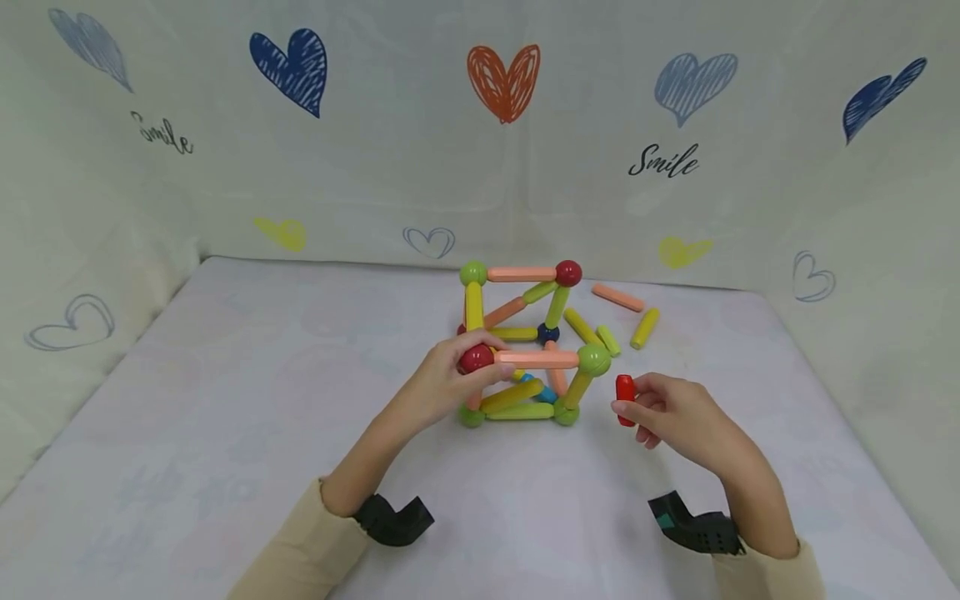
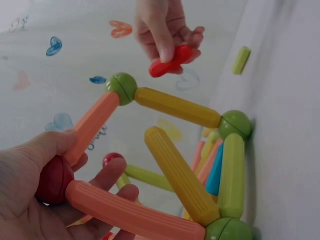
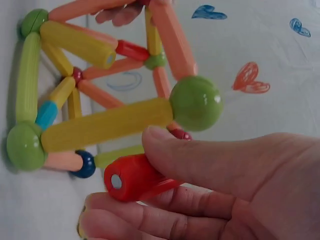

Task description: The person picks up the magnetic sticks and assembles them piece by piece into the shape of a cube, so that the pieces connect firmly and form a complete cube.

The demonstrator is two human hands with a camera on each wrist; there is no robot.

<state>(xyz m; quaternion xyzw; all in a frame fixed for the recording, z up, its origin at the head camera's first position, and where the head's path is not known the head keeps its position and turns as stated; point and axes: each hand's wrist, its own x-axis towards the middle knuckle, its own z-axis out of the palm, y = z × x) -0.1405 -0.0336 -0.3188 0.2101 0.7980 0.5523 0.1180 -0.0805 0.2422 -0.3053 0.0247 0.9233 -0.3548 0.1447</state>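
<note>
A box-like frame of magnetic rods and balls stands on the table. At its near upper left corner my left hand [image 1: 435,383] holds a dark red ball [image 2: 55,181] and the salmon rod [image 1: 536,359] joined to it. That rod runs to a green ball [image 1: 594,360] at the near upper right corner. My right hand [image 1: 682,417] pinches a short red rod [image 1: 626,400] between thumb and fingers, apart from the frame on its right. A pale magnet tip shows on the red rod [image 3: 132,177] in the right wrist view. One yellow rod [image 2: 175,170] slants up, its upper end free.
Beyond the frame to the right lie several loose rods: a salmon rod [image 1: 618,297], a yellow rod [image 1: 645,328] and a short light green rod [image 1: 608,340]. A white cloth with printed hearts [image 1: 503,83] hangs behind the table [image 1: 225,433].
</note>
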